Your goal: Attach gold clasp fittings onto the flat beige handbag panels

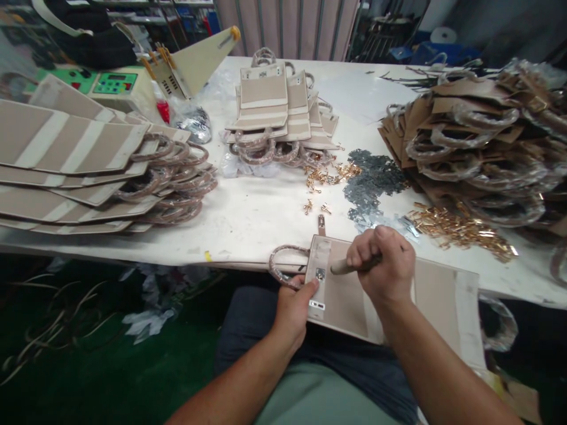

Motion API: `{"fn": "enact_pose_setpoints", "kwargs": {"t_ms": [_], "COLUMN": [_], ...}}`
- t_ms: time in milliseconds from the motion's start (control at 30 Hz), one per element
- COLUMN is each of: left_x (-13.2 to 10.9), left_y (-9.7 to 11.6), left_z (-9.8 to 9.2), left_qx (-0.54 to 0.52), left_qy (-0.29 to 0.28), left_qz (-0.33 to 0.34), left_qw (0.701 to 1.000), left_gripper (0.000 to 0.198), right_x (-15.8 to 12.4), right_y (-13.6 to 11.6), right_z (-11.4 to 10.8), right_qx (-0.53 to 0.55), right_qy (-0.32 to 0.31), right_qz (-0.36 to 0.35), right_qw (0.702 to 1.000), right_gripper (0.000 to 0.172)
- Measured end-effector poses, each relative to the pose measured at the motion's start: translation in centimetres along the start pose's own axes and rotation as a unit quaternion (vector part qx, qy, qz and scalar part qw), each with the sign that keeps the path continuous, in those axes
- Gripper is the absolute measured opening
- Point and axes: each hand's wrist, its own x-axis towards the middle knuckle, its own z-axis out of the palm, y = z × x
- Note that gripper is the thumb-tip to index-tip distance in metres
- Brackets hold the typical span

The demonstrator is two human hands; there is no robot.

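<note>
A beige bag panel (pixel 345 295) with pale strips lies across the table's edge and my lap. My left hand (pixel 295 310) grips its left end, thumb on top near a small metal plate (pixel 319 274); the fingers underneath are mostly hidden. A second metal plate (pixel 317 305) sits lower on the same pale strip. My right hand (pixel 385 262) is wrapped in a fist around a stick-like tool with a rounded, grey-brown end (pixel 340 267), held over the panel and pointing left. The tool's other end is hidden. A plastic-wrapped handle (pixel 283 260) loops out beside my left hand.
Stacked bag panels (pixel 75 141) fill the table's left, with more panels (pixel 266 97) at the back and a brown pile (pixel 478 130) at right. Dark metal plates (pixel 370 183), gold fasteners (pixel 460 227) and smaller gold pieces (pixel 328 174) lie loose. A green-panelled machine (pixel 115 82) stands back left.
</note>
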Motion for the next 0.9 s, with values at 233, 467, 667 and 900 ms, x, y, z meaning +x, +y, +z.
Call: {"fn": "enact_pose_setpoints", "kwargs": {"t_ms": [233,467,667,900], "left_x": [-0.1,-0.1,-0.1,-0.2], "left_y": [0.4,0.8,0.5,0.3], "left_z": [0.3,0.3,-0.1,-0.4], "left_qx": [0.007,0.017,0.013,0.004], "left_qy": [0.012,-0.006,-0.012,-0.025], "left_qz": [-0.005,0.002,0.029,0.054], "left_qw": [1.0,1.0,0.999,0.998], "left_gripper": [0.036,0.031,0.029,0.027], "right_x": [-0.2,-1.7,0.2,0.4], "right_y": [3.1,3.1,2.2,1.3], "right_z": [0.2,2.4,4.0,5.9], "right_qx": [0.073,-0.127,-0.258,-0.263], "right_qy": [0.077,-0.106,-0.2,-0.234], "right_qz": [0.03,-0.058,0.03,0.011], "right_qw": [0.994,0.984,0.945,0.936], "right_gripper": [0.045,0.043,0.051,0.051]}}
